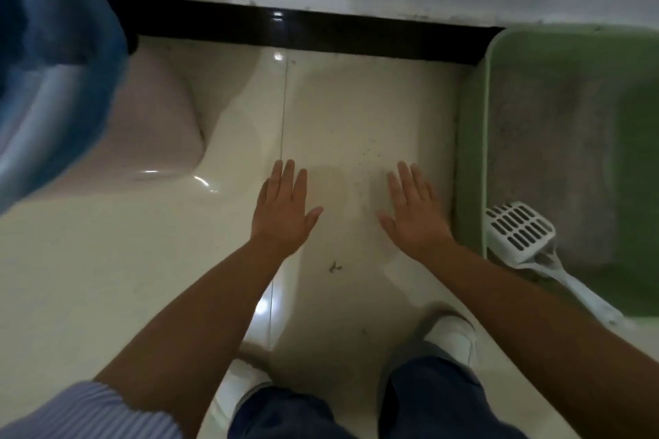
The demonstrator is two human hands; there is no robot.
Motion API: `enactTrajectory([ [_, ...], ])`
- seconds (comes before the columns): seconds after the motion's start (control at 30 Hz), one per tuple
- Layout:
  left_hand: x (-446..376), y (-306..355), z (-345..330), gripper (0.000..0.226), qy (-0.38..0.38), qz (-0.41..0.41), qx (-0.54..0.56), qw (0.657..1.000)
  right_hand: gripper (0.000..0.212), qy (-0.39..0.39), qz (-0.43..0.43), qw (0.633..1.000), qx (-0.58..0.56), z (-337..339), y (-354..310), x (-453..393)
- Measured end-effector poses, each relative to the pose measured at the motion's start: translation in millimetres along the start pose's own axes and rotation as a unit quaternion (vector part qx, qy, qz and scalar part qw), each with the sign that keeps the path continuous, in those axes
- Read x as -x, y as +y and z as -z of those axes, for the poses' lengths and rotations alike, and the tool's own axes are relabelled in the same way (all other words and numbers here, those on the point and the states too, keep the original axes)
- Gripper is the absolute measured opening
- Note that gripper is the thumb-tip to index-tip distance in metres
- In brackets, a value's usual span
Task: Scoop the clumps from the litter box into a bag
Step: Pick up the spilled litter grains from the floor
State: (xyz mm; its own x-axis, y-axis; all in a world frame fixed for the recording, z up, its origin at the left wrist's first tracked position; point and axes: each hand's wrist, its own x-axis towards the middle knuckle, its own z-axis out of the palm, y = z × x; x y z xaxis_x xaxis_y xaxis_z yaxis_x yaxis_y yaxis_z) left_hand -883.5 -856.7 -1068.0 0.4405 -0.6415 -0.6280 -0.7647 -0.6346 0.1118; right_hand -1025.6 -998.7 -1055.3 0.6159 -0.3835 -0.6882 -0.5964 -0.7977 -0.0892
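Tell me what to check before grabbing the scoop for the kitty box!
1. Left hand free: ok, fingers straight, holding nothing.
2. Right hand free: ok, the same.
3. Scoop within sight: ok, it rests in the green litter box, handle toward the person.
4. Litter in the box: ok, grey litter shows.
5. Clumps found: cannot tell, too blurred.
6. Bag ready: cannot tell; something blue hangs left, blurred.

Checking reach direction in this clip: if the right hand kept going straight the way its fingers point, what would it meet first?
The right hand points ahead over bare floor tile, beside the green litter box rather than into it. Straight on, it would likely reach the dark baseboard at the wall first, though its height above the floor is unclear.
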Motion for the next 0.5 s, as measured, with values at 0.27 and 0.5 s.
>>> enactTrajectory([
  [0.27,-54.3,-28.7,-64.2,0.086,0.067,-0.025,-0.022,0.997,0.084,0.186,-0.106,0.966,-0.147,-80.0,-5.0,-59.1],
  [0.5,-57.8,-38.1,-53.1,0.068,0.083,-0.056,-0.024,0.995,0.068,0.190,0.072,0.976,-0.080,-61.6,-33.2,-86.7],
])
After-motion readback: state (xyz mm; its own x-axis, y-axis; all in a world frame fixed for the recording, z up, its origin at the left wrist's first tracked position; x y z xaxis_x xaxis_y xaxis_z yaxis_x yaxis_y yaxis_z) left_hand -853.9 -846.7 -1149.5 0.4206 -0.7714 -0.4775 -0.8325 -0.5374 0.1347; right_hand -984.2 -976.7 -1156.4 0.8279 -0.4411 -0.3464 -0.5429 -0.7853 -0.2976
